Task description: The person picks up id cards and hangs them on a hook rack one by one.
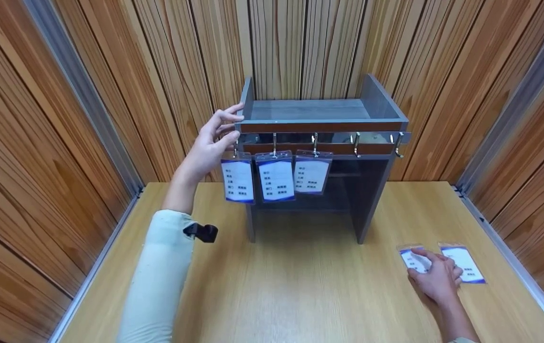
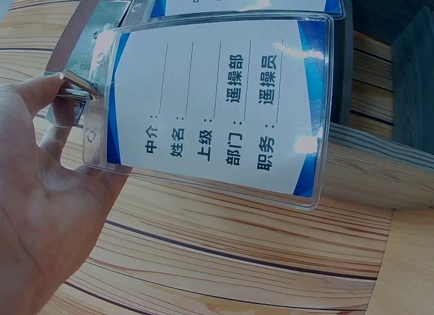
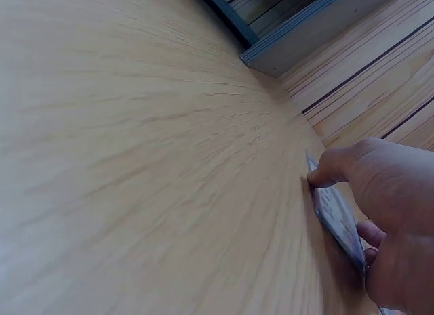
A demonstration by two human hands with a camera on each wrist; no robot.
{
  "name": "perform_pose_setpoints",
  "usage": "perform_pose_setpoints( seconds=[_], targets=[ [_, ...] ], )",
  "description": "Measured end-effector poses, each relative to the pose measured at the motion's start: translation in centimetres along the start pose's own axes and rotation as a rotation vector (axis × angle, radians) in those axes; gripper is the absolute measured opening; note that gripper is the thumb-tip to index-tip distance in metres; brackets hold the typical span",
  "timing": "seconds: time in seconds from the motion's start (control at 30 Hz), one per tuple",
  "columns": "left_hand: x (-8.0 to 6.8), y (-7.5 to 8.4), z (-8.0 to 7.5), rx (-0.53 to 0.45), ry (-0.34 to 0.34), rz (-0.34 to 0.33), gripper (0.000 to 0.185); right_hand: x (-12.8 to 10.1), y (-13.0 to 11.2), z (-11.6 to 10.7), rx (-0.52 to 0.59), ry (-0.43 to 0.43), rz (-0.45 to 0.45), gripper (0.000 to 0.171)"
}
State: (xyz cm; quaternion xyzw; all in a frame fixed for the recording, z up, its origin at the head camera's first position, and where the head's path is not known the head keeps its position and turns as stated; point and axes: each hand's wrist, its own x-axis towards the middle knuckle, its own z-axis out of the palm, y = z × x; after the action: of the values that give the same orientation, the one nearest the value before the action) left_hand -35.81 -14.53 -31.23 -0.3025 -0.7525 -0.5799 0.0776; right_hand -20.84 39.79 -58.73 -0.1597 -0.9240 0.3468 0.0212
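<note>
Striped wooden walls (image 1: 281, 47) stand around a wooden tabletop (image 1: 300, 286). The left hand (image 1: 212, 145), fingers spread, touches the left side of a grey shelf (image 1: 310, 109) near the tabletop's back edge. Three name badges (image 1: 276, 176) hang from its hooks (image 1: 357, 144). Toward the right edge, the right hand (image 1: 438, 280) pinches a fourth badge (image 1: 410, 258) beside a fifth badge (image 1: 467, 267).

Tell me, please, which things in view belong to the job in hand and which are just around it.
Likely in the job:
three hanging badges
badge pinched by the right hand
loose badge beside it
shelf unit with hooks, left hand at its side

Just around:
table
wall panels
black clip by the left sleeve
</note>
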Motion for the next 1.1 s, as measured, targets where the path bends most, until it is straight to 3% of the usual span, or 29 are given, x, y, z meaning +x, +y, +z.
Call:
perform_pose_setpoints(
  seconds=[0.17,0.43,1.1],
  targets=[
    [-0.1,0.1,0.0,-0.002,0.005,-0.005,0.033,0.1,-0.2,0.3,0.036,0.005,-0.017,0.069],
    [0.0,0.0,0.0,-0.017,-0.007,0.003,0.034,0.1,-0.1,1.5,0.053,0.106,-0.004,0.065],
    [0.0,0.0,0.0,0.003,0.001,-0.008,0.033,0.2,-0.5,1.2,0.068,0.09,0.03,0.064]
  ],
)
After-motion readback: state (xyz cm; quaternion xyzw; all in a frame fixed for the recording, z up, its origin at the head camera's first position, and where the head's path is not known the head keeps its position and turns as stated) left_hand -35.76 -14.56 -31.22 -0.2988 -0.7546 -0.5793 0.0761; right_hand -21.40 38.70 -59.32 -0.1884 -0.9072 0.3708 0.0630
